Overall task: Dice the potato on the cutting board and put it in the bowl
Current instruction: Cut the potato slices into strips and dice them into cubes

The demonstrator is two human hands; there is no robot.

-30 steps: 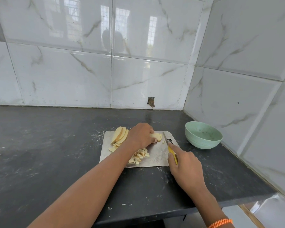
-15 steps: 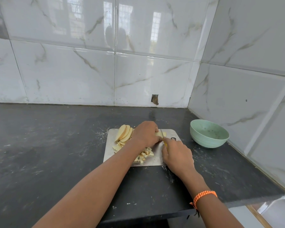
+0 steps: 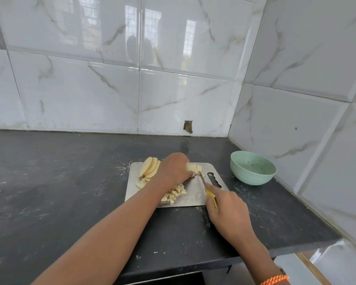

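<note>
Two hands are at work over the metal cutting board [image 3: 193, 197] on the dark counter [image 3: 60, 182]. My left hand [image 3: 174, 168] lies curled over a bundle of potato strips [image 3: 193, 167], holding them down near the board's far edge; only the cut ends of the strips show past my fingers on the right. My right hand [image 3: 227, 210] grips the yellow handle of a knife [image 3: 211, 195], forefinger stretched along the top, and the blade runs away from me with its tip right at the exposed end of the strips, just beside my left fingertips.

Behind my left hand, at the far left corner of the board, a fan of potato slices [image 3: 149, 167] leans together, with a few loose pieces beside them. A small heap of diced potato [image 3: 174, 193] lies in the middle of the board, partly hidden by my left forearm, between my two hands. The green bowl [image 3: 253, 170] stands on the counter to the right of the board, apart from it, near the tiled corner; I cannot tell what the specks inside it are.
</note>
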